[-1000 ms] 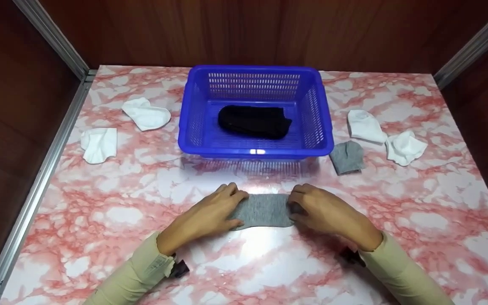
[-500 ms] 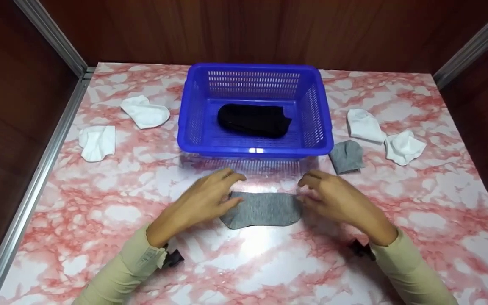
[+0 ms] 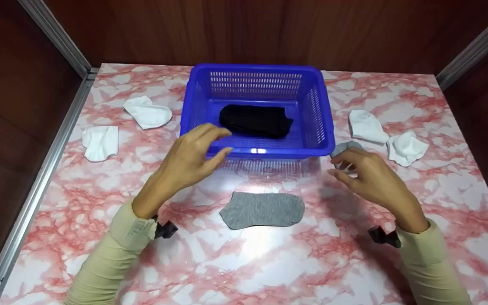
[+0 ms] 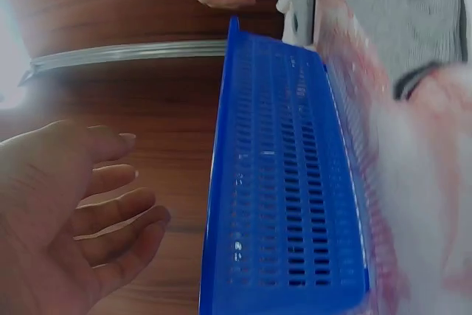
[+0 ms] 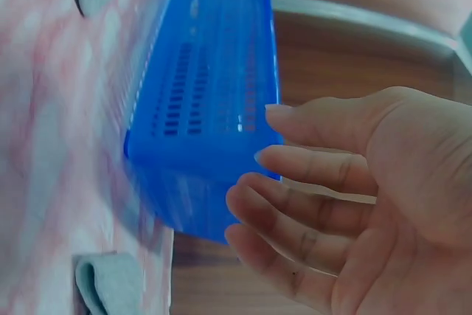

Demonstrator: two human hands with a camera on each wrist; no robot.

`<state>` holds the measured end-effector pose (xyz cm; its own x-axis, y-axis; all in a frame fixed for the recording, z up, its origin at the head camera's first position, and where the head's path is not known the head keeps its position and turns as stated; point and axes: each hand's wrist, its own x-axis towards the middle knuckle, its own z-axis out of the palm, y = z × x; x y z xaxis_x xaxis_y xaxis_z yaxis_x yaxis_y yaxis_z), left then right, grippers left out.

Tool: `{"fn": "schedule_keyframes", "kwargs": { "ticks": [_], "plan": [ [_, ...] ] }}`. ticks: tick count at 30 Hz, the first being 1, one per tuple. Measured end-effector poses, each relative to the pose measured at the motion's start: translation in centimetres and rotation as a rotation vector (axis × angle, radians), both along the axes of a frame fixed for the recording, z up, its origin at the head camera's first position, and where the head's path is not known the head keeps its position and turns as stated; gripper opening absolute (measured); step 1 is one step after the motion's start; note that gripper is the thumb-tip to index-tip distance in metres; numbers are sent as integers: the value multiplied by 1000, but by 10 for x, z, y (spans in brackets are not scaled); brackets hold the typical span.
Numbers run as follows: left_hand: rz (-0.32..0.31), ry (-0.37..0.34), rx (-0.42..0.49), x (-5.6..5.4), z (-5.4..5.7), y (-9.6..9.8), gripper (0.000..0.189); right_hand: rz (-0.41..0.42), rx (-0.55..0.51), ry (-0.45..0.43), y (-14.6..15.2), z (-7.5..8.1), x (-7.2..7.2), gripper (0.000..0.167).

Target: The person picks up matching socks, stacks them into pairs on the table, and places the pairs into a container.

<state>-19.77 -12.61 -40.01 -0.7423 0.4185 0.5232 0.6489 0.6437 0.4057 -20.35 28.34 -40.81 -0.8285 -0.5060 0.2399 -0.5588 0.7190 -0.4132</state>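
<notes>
A grey ankle sock [image 3: 265, 210] lies flat on the marbled table, in front of the blue basket [image 3: 261, 151]. My left hand [image 3: 189, 156] is raised near the basket's front left corner, fingers relaxed and holding nothing. In the left wrist view the same hand [image 4: 96, 219] shows an empty palm beside the basket wall. Above a folded grey sock [image 3: 347, 146] by the basket's right corner hovers my right hand [image 3: 369, 176], partly covering it. The right wrist view shows that sock [image 5: 110, 283] on the table, apart from the loosely bent fingers [image 5: 295, 212].
Inside the basket lies a black sock pair [image 3: 256, 121]. Two white socks [image 3: 147, 112] [image 3: 101, 143] are on the left, and two more white socks [image 3: 367, 126] [image 3: 407, 148] on the right. Wooden panels [image 3: 261, 34] wall the back and sides.
Both hands have let go of the flat grey sock, which stays on the table. The left has risen toward the basket's left corner; the right has moved rightward to the folded grey sock.
</notes>
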Motion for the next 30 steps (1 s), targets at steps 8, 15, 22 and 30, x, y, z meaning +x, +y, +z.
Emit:
{"fn": "schedule_keyframes", "kwargs": {
  "ticks": [8,15,22,30],
  "plan": [
    [132,60,20,-36,-1,-11,41,-120,-82,-26,16,0,-16,17],
    [256,8,-12,-69,0,-24,51,-298,-193,-196,28,-6,-43,54],
    [351,-97,-60,-103,-7,-35,59,-403,-93,-330,37,-16,-63,59],
    [426,-282,-35,-122,-18,-44,71,-412,30,-422,43,-31,-75,73]
  ]
}}
